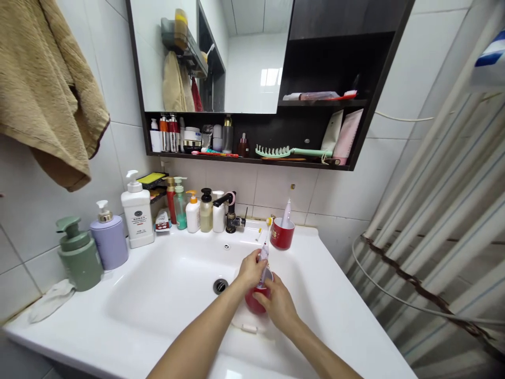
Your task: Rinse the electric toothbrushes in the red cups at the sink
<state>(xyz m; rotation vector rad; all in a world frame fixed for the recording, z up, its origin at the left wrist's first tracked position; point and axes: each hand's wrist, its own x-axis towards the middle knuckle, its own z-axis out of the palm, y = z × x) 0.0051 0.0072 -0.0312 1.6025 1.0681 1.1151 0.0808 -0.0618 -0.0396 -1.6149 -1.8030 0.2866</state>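
Red cup (254, 305) in fingers (263, 300); white bottle (137, 226), label (139, 215) unreadable

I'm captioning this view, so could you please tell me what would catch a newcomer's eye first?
At the white sink, the left hand holds a pale toothbrush and the right hand a red cup. A tan towel hangs at the picture's upper left.
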